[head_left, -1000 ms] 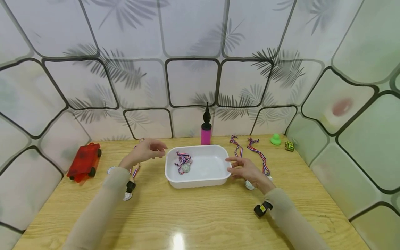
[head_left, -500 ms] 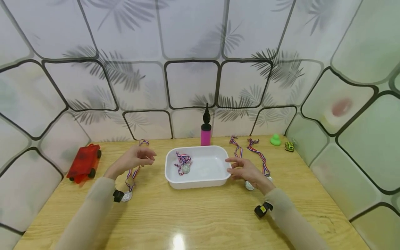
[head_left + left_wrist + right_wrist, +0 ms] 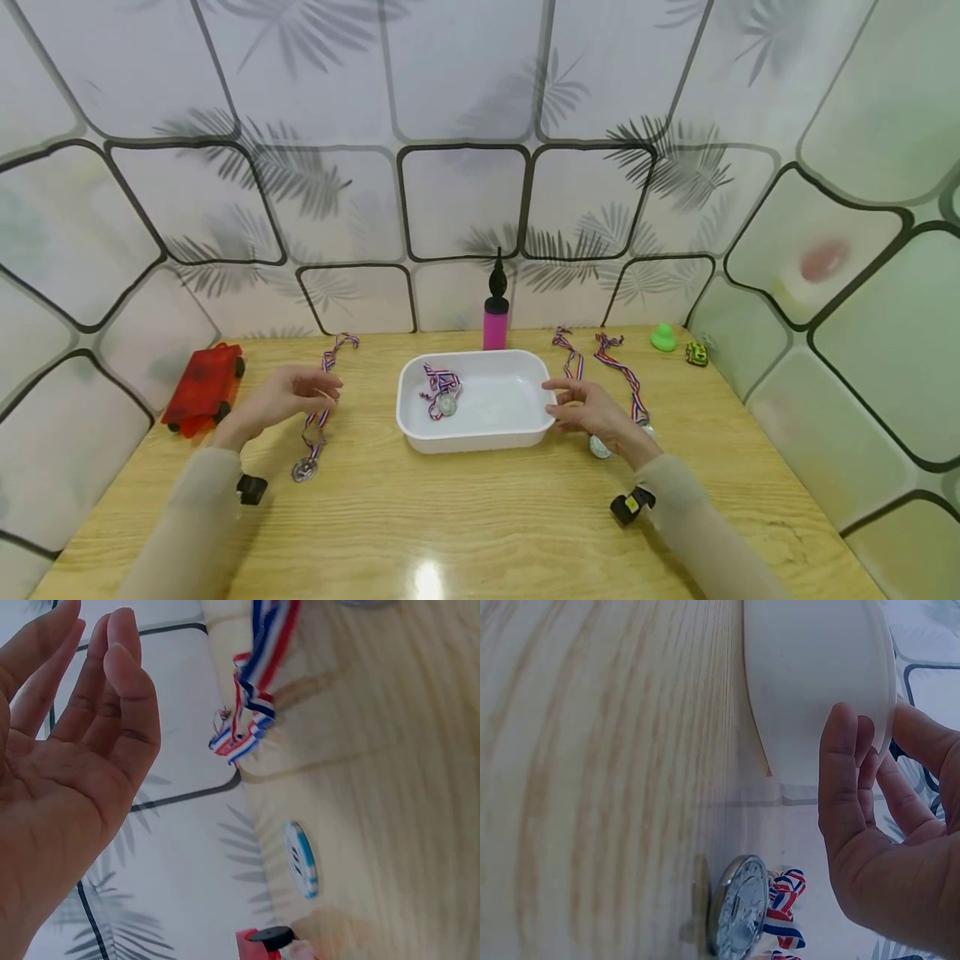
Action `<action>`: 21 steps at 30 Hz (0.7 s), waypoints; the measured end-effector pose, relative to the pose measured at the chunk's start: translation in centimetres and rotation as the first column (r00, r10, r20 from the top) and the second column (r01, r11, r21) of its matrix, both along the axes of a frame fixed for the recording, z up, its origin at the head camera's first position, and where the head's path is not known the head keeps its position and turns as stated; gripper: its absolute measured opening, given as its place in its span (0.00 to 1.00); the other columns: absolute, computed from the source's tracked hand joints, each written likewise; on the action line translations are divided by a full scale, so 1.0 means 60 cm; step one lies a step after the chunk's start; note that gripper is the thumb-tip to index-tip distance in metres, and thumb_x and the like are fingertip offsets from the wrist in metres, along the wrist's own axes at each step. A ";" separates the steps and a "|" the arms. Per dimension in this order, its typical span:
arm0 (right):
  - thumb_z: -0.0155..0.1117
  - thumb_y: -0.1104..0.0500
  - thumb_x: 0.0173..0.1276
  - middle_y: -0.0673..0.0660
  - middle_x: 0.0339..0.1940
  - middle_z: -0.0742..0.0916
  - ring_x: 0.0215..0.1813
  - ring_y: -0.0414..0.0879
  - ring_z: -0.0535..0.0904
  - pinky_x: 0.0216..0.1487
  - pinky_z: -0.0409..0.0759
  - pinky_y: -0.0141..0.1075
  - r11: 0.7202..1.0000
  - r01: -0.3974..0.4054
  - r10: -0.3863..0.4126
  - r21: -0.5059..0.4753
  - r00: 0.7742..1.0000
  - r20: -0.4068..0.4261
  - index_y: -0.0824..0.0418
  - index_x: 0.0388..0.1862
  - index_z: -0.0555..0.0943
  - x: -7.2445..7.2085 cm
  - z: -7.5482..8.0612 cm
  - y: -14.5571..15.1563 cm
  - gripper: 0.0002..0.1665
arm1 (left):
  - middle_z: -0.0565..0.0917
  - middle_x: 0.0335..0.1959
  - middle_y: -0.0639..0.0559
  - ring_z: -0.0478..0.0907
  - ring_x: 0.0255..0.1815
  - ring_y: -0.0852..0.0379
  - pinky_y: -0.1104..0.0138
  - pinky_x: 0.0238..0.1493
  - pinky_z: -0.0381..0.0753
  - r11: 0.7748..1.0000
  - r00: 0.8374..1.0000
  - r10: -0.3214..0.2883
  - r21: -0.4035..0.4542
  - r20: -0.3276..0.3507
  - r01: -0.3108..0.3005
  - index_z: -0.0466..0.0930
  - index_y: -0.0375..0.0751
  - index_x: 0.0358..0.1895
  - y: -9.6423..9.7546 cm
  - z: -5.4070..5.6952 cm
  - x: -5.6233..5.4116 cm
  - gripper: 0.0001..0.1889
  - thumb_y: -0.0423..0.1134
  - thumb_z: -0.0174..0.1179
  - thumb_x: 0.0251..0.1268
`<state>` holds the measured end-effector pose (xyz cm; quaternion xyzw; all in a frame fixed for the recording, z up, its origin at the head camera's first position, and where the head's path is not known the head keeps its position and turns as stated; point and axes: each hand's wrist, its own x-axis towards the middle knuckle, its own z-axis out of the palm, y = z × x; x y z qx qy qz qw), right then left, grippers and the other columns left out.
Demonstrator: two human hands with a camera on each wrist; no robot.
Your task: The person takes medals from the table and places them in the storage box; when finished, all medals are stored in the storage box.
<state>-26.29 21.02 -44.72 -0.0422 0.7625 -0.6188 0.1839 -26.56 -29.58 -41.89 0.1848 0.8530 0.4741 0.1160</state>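
Observation:
A white plastic tray (image 3: 474, 442) stands mid-table in the head view, with a silver medal (image 3: 447, 405) and its striped ribbon inside at the left. My right hand (image 3: 592, 414) holds the tray's right rim; in the right wrist view, its fingers (image 3: 840, 772) lie against the outer wall. Left of the tray, my left hand (image 3: 281, 404) hovers beside the red, white and blue ribbon (image 3: 329, 358) of another medal (image 3: 304, 469), fingers loosely bent and holding nothing. Two more ribboned medals lie right of the tray, one medal (image 3: 599, 447) partly behind my right hand.
A red toy car (image 3: 202, 389) sits at far left. In the left wrist view, a small blue-and-white oval piece (image 3: 301, 859) lies near it. Behind the tray stands a pink-and-black pump (image 3: 495, 321). At back right are a green duck (image 3: 663, 337) and a small yellow-green toy car (image 3: 696, 353).
My left hand has moved left and toward me, away from the tray, uncovering the left medal and ribbon. My right hand stays at the tray's rim.

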 end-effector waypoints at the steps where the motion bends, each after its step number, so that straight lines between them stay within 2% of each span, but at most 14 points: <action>1: 0.66 0.63 0.68 0.60 0.45 0.75 0.35 0.46 0.82 0.43 0.88 0.38 1.000 0.000 0.000 -0.001 1.000 -0.002 0.66 0.69 0.70 0.000 -0.001 0.000 0.31 | 0.80 0.53 0.29 0.83 0.46 0.56 0.63 0.45 0.84 1.000 1.000 -0.007 -0.008 0.008 0.007 0.76 0.28 0.59 -0.004 -0.001 0.002 0.21 0.35 0.63 0.66; 8: 0.67 0.62 0.67 0.60 0.45 0.75 0.35 0.45 0.82 0.43 0.88 0.39 1.000 -0.001 0.001 -0.008 1.000 -0.007 0.67 0.68 0.70 0.002 -0.004 0.000 0.32 | 0.82 0.53 0.35 0.82 0.48 0.59 0.67 0.42 0.83 0.996 0.998 -0.038 -0.082 0.056 0.042 0.77 0.30 0.59 -0.030 -0.014 0.018 0.21 0.35 0.63 0.66; 15: 0.66 0.62 0.68 0.60 0.45 0.75 0.35 0.45 0.82 0.44 0.88 0.39 1.000 -0.006 0.006 -0.004 1.000 -0.011 0.67 0.69 0.70 0.003 -0.003 0.000 0.32 | 0.84 0.50 0.36 0.83 0.45 0.59 0.71 0.43 0.82 0.992 0.992 -0.088 -0.082 0.095 0.095 0.79 0.29 0.56 -0.047 -0.032 0.026 0.19 0.34 0.65 0.63; 21: 0.65 0.63 0.68 0.60 0.45 0.75 0.36 0.45 0.82 0.44 0.88 0.39 1.000 -0.011 0.011 -0.009 1.000 -0.018 0.67 0.69 0.70 0.004 -0.002 0.001 0.31 | 0.84 0.46 0.41 0.79 0.41 0.63 0.72 0.40 0.80 0.987 0.992 -0.114 -0.109 0.062 0.120 0.83 0.33 0.52 -0.056 -0.038 0.036 0.17 0.35 0.68 0.60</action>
